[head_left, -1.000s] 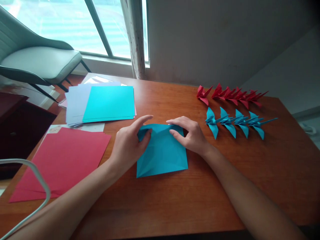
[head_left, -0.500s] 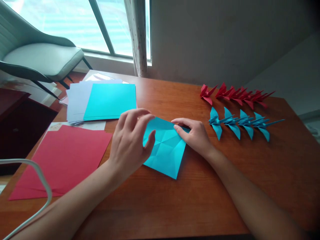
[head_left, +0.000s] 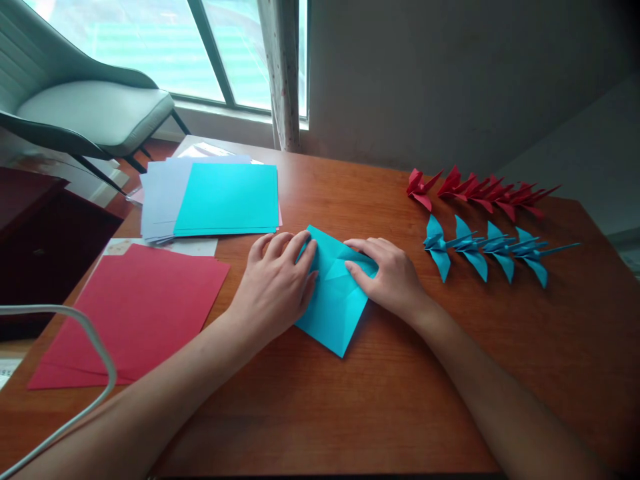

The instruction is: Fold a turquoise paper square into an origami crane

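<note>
A creased square sheet of turquoise origami paper (head_left: 333, 313) lies on the table between my hands, one corner toward me. My left hand (head_left: 275, 280) is at its left corner, fingers curled over the edge and thumb close beside them on the paper. On the opposite side, my right hand (head_left: 390, 273) pinches the right corner, thumb on top and fingers along the far edge. Fold lines cross the middle of the sheet. Both gripped corners are partly hidden by my fingers.
Red paper cranes (head_left: 480, 193) stand in a row at the back right, with blue paper cranes (head_left: 485, 247) in front. Turquoise sheets (head_left: 230, 200) lie on pale paper at the back left, red sheets (head_left: 135, 313) nearer. A white cable (head_left: 95, 340) crosses the left foreground.
My left hand has come down from above the sheet onto its left corner. The sheet has turned slightly, and my right hand has stayed on the right corner.
</note>
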Demonstrator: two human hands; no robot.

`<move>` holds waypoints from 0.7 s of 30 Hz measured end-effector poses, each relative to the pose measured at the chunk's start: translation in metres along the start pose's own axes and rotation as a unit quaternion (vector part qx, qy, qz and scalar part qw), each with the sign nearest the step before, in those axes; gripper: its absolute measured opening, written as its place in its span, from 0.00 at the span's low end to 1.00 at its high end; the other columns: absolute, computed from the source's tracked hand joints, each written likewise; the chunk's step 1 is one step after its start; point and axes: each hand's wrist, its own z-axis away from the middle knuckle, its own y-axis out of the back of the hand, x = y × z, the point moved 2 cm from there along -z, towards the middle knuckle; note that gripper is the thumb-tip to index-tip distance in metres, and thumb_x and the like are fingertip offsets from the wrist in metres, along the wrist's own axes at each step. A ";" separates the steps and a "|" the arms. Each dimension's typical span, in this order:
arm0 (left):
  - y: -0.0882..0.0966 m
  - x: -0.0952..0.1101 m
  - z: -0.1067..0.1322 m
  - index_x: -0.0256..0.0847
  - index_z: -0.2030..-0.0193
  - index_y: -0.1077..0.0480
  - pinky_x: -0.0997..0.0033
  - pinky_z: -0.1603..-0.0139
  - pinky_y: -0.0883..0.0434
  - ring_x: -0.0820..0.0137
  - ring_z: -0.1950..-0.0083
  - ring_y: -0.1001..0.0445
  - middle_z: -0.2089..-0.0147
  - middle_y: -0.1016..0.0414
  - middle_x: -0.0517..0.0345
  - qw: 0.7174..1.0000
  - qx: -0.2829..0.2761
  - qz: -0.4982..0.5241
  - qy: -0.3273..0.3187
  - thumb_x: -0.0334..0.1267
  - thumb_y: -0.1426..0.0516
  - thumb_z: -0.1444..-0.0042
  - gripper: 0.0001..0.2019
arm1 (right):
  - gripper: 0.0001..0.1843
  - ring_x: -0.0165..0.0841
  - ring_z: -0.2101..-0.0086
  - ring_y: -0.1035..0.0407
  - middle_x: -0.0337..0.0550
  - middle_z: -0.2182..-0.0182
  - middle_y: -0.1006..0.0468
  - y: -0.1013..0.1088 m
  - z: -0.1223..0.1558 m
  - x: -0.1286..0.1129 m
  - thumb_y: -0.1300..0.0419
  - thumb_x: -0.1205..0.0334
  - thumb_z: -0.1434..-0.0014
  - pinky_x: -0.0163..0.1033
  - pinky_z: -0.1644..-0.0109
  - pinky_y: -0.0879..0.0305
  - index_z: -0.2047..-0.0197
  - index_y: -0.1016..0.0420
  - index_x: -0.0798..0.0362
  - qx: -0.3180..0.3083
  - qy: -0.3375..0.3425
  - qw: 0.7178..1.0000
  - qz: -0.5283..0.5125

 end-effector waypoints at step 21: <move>0.000 0.002 -0.001 0.30 0.32 0.37 0.46 0.33 0.39 0.47 0.32 0.38 0.30 0.36 0.39 0.999 -0.038 -0.002 -0.022 0.41 0.54 0.32 0.25 | 0.02 0.38 0.64 0.27 0.42 0.67 0.20 0.009 0.019 -0.002 0.38 0.64 0.38 0.45 0.58 0.30 0.61 0.24 0.49 0.059 -0.021 0.997 -0.039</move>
